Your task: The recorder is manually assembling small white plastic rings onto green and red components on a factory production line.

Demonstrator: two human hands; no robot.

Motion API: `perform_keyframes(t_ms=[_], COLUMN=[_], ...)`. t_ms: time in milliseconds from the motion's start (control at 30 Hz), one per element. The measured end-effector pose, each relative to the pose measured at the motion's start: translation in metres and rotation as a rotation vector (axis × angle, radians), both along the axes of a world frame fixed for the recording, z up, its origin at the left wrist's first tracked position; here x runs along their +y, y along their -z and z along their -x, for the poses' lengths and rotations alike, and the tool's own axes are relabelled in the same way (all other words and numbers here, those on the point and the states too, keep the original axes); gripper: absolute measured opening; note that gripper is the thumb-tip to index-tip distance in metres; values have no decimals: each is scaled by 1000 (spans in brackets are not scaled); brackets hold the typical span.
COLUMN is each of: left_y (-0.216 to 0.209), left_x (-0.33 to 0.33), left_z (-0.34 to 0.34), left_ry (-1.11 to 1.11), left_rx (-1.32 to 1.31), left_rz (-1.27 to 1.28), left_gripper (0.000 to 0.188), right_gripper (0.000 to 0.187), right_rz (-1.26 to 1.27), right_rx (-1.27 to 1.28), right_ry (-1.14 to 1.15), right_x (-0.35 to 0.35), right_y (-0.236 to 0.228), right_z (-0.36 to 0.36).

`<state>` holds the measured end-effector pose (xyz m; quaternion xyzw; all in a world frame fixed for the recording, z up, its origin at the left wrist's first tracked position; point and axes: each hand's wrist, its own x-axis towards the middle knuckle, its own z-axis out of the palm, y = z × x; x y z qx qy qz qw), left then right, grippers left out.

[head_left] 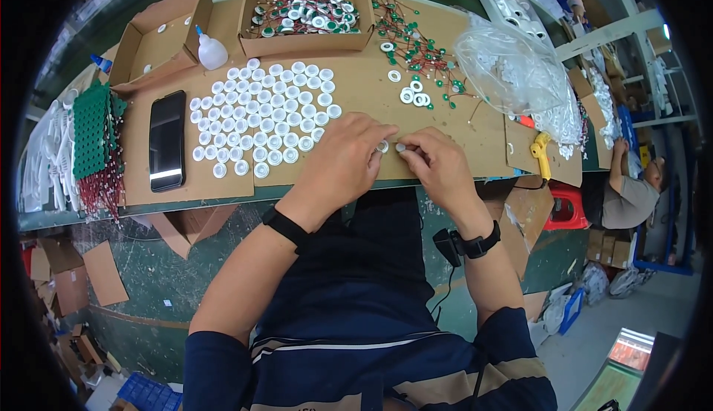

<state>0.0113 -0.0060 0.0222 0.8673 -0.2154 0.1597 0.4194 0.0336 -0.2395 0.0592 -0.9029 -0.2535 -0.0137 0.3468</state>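
Near the front edge of the cardboard-covered table, my left hand [347, 157] pinches a small white round cap [382, 146] between thumb and fingers. Just beside it, my right hand [440, 161] has thumb and forefinger closed on a small whitish piece [401, 147], too small to identify. The two pieces are close together but apart. To the left of my hands, many white round caps [266, 110] lie spread in loose rows. Beyond my right hand are several white rings [407, 96] and a tangle of small green circuit boards on red wires [416, 36].
An open cardboard box [304, 44] of wired green-and-white parts stands at the back, beside another open box [160, 69] and a white squeeze bottle [212, 53]. A phone [167, 143] and green board panels [90, 132] lie left. Rightward are a clear plastic bag [512, 65] and yellow-handled tool [541, 154].
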Motion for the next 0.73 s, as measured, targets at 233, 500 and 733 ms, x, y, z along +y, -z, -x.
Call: perform_keyframes(t_ms=[233, 500, 733], left_y=[-2, -4, -3], left_x=[-1, 2, 11], left_z=[-2, -5, 0], left_ry=[-14, -14, -15], left_rx=[9, 9, 65], left_rz=[25, 19, -7], left_gripper=[48, 51, 54], right_gripper=[20, 23, 26], right_rz=[-13, 19, -45], right_rx=[-66, -80, -40], right_ry=[-75, -150, -220], right_x=[17, 21, 32], right_y=[-2, -1, 10], right_z=[-6, -12, -17])
